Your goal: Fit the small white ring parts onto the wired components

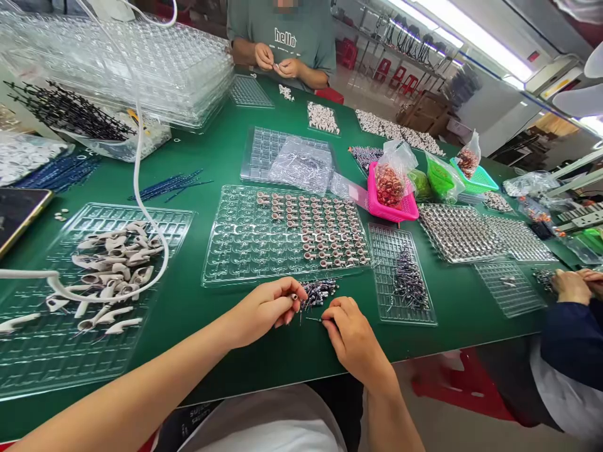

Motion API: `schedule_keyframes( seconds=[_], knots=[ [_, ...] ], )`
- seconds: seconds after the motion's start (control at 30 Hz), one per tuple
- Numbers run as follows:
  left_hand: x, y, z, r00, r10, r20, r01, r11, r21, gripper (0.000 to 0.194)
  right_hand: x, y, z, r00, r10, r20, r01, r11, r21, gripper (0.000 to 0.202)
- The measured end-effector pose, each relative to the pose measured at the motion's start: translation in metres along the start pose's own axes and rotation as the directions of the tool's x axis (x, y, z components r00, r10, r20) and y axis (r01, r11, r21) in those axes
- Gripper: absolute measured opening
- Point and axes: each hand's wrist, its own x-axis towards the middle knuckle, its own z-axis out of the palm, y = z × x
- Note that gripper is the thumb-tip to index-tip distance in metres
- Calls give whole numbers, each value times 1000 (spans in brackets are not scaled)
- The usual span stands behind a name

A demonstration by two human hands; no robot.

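A small round-ended part (294, 297) sits at the tips of the left hand's thumb and forefinger, its open end facing up. The left hand (264, 307) reaches in from the lower left, forearm slanting up across the table's edge, wrist nearly straight, the other fingers curled below; its pinch is closed on the part. The right hand (352, 336) comes up from the lower right, back of the hand upward, fingers bent, thumb and forefinger nipping the end of a thin wire (313, 319). The wire points left out of that pinch, toward the part but apart from it.

Just beyond the left fingertips lies a dark pile (323, 289), and past it a transparent tray (254, 251) with rows of similar parts in its right and upper pockets. To the right, a second tray (384, 289) bears dark wired pieces. A co-worker's hands (276, 63) meet across the green table (207, 370).
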Motion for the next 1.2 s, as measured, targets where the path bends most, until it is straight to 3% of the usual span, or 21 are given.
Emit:
schedule_keyframes(
  seconds=[0.17, 0.27, 0.4, 0.6, 0.9, 1.2],
  knots=[
    [-8, 5, 3, 992, 128, 10, -126, 951, 282, 23, -13, -3, -2, 997, 52, -49, -41, 978, 203, 12],
    [-14, 11, 7, 991, 130, 31, -130, 876, 465, 22, -18, -8, 2, 996, 62, -65, -39, 951, 305, 12],
    [-18, 14, 10, 984, 118, 131, -172, 806, 567, 26, -15, -14, 7, 994, 10, -109, 26, 944, 329, 13],
    [-14, 10, 11, 987, 93, 134, -149, 849, 507, 20, -9, -19, 13, 975, -74, -210, 135, 945, 297, 21],
    [-12, 7, 12, 997, 11, 76, -36, 940, 339, 23, -9, -21, 29, 892, -82, -444, 221, 937, 270, 34],
    [-9, 12, 13, 997, -61, 53, 51, 983, 178, 26, -7, -24, 36, 873, 0, -487, 162, 943, 291, 23]
  ],
)
